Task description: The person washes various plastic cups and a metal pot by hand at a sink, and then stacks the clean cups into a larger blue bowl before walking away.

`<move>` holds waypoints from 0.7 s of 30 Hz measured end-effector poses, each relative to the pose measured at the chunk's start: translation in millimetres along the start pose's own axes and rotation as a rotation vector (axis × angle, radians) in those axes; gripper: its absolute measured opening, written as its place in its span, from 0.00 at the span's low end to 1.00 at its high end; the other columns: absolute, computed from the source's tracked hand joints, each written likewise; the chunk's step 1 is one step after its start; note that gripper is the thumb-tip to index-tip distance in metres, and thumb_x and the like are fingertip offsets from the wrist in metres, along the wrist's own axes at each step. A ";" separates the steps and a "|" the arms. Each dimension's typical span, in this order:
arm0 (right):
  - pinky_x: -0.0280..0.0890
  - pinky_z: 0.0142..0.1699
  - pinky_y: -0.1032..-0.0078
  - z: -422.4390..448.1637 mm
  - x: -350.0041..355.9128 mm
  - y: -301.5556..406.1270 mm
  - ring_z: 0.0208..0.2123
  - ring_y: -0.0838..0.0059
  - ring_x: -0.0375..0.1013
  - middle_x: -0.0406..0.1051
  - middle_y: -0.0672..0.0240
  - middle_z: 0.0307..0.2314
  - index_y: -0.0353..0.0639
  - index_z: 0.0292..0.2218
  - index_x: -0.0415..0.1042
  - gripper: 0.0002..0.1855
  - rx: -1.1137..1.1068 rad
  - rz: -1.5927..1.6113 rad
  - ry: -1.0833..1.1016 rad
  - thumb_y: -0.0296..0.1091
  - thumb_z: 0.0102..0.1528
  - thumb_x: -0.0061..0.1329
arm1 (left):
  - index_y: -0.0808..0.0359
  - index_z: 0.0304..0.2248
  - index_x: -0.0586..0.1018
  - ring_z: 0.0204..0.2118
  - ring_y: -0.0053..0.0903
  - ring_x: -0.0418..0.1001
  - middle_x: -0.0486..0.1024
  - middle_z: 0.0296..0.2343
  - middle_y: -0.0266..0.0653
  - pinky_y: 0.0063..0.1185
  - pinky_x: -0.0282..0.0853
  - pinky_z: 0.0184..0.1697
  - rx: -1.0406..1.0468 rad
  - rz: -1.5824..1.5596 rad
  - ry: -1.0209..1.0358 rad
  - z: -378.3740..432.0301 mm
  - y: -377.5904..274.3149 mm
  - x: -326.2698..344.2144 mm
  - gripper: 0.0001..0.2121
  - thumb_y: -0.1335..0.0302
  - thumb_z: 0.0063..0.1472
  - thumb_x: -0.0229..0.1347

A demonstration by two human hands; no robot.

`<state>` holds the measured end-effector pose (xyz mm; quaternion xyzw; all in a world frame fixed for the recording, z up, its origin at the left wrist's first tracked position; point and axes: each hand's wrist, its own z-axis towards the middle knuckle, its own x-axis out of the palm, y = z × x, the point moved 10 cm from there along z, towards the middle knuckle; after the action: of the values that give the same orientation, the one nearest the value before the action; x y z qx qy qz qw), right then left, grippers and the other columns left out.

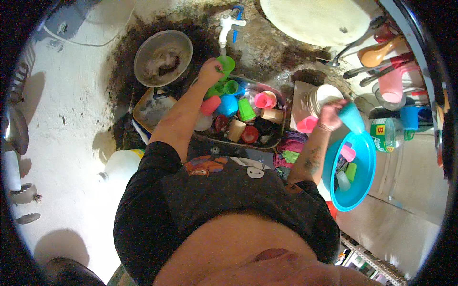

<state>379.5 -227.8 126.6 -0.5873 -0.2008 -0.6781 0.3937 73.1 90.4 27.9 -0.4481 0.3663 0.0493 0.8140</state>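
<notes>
My left hand [211, 72] grips a green plastic cup [226, 64] under the running white tap [225, 26]. Below it, a sink [285, 123] holds several coloured cups, among them a blue one [227, 105], a bright green one [246, 109] and a red one [249, 134]. On the right, my right hand [331, 115] holds a teal plastic cup [352, 118], tilted above the rim of a blue plastic basin [372, 171]. Inside the basin lie a pink cup [347, 153], a green cup [351, 172] and cutlery.
A large pan [163, 59] leans against the stained wall at the left. White stacked bowls [327, 94] and a pink cup [306, 124] stand near my right hand. Crumpled cloths [291, 148] lie by the sink. Tongs [379, 69] and a pink pitcher [391, 85] hang at the right.
</notes>
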 end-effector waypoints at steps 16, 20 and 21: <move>0.60 0.48 0.68 25.8 -40.7 -276.7 0.44 0.60 0.63 0.58 0.55 0.45 0.44 0.51 0.51 0.43 0.210 -2.196 0.686 0.35 0.34 0.57 | 0.62 0.26 0.71 0.29 0.26 0.68 0.70 0.25 0.35 0.22 0.63 0.32 -0.078 -0.295 0.208 15.0 -24.9 -7.0 0.15 0.74 0.33 0.61; 0.59 0.48 0.68 51.7 -81.9 -308.9 0.44 0.58 0.63 0.56 0.55 0.46 0.46 0.52 0.50 0.49 0.474 -2.279 0.636 0.42 0.30 0.61 | 0.60 0.34 0.71 0.33 0.27 0.68 0.70 0.32 0.34 0.24 0.64 0.36 -0.294 -1.028 0.268 4.8 -11.9 10.3 0.15 0.76 0.42 0.54; 0.59 0.48 0.68 56.5 -95.2 -302.3 0.43 0.58 0.63 0.56 0.55 0.46 0.46 0.51 0.51 0.50 0.530 -2.378 0.599 0.42 0.29 0.61 | 0.61 0.36 0.69 0.35 0.28 0.68 0.70 0.33 0.35 0.25 0.64 0.38 -0.467 -1.173 0.261 0.0 -6.7 20.4 0.16 0.77 0.44 0.54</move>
<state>183.0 26.3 106.1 0.2310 -0.6383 -0.6586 -0.3248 90.7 81.4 19.5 -0.7416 0.1360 -0.3803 0.5356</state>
